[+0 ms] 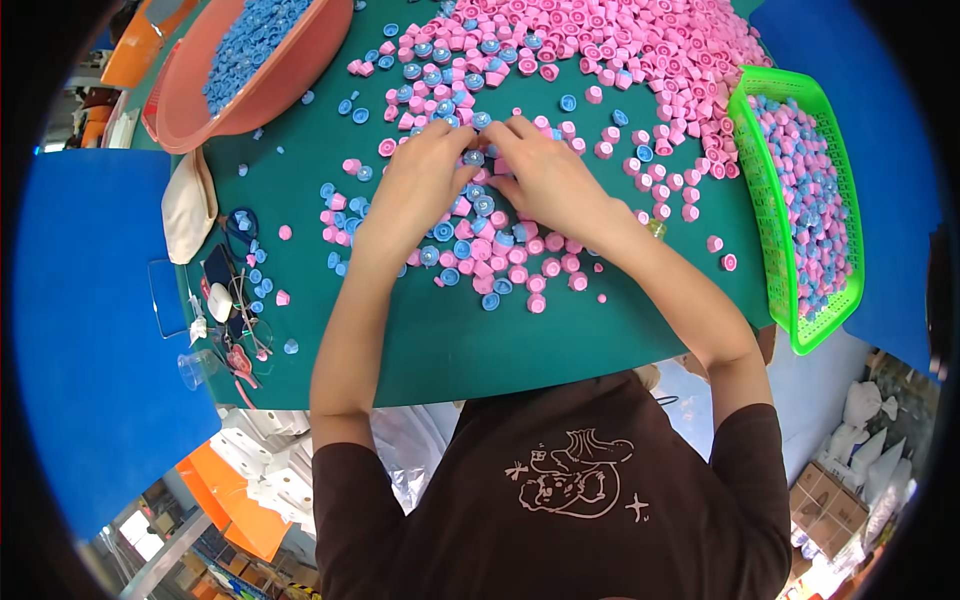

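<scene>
Two hands, left hand (425,185), right hand (545,175), fingertips pinching a blue cap (474,157), green basket (775,240) right.

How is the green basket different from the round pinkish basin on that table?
The green basket is rectangular with mesh walls; the salmon basin is round and solid. The green basket holds pink and blue pieces mixed; the salmon basin holds only blue pieces. The basket sits on the right, the basin far left. Both rest on the green table.

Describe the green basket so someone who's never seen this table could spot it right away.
Start at the dark green table mat strewn with small pink and blue plastic caps. Follow it to its right edge: there lies the long, bright green plastic mesh basket, filled with pink-and-blue caps. The only other container, the round salmon-pink basin, sits far left.
</scene>
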The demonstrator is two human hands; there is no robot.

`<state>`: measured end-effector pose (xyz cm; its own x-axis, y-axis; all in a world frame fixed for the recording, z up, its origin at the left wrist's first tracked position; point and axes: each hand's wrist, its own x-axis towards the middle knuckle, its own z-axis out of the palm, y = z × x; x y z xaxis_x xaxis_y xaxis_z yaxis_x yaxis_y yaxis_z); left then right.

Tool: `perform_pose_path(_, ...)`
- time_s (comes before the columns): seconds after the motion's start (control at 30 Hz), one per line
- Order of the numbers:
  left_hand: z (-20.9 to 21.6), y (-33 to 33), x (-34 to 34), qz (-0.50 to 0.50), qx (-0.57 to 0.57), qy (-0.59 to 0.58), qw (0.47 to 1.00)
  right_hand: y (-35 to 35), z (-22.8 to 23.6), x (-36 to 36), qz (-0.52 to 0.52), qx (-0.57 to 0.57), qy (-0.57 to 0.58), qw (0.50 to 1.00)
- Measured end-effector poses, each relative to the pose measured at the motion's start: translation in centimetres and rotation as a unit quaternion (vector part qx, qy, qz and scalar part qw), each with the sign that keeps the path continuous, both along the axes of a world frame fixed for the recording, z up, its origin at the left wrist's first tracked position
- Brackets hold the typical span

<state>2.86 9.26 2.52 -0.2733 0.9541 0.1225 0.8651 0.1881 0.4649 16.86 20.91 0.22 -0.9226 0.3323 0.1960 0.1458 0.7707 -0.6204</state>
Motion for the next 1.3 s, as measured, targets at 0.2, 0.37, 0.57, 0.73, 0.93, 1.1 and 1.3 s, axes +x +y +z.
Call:
perform_pose_path(0.2, -0.8, 0.2, -0.9, -0.046, 0.008, -0.040, 0.998, 0.4, 0.8, -0.1, -0.010, 0.014, -0.064, 0.998)
perform_pose_path(0.37, -0.3, 0.5, -0.5, -0.029, 0.019, -0.114, 0.993, 2.3, -0.4, -0.4, -0.010, -0.013, -0.016, 1.000)
perform_pose_path(0.57, 0.8, -4.6, -1.6, 0.076, 0.172, -0.657, 0.730, 3.5, 2.6, 3.5, -0.075, -0.565, -0.024, 0.821)
perform_pose_path(0.73, -0.3, -8.9, 0.9, 0.107, 0.151, -0.760, 0.623, 0.7, 2.3, 5.2, 0.071, -0.304, -0.083, 0.946)
perform_pose_path(0.93, 0.2, -9.3, 4.6, 0.138, 0.071, -0.164, 0.974, -0.7, 1.0, 5.0, 0.092, -0.016, -0.064, 0.994)
perform_pose_path(1.1, -0.2, -9.9, 4.8, 0.164, 0.104, -0.145, 0.970, 1.1, 3.2, 4.4, 0.015, -0.577, -0.047, 0.815)
perform_pose_path(1.3, 0.4, -10.6, 5.4, 0.202, 0.112, -0.193, 0.953, -1.1, 2.5, 2.2, 0.149, -0.270, -0.072, 0.948)
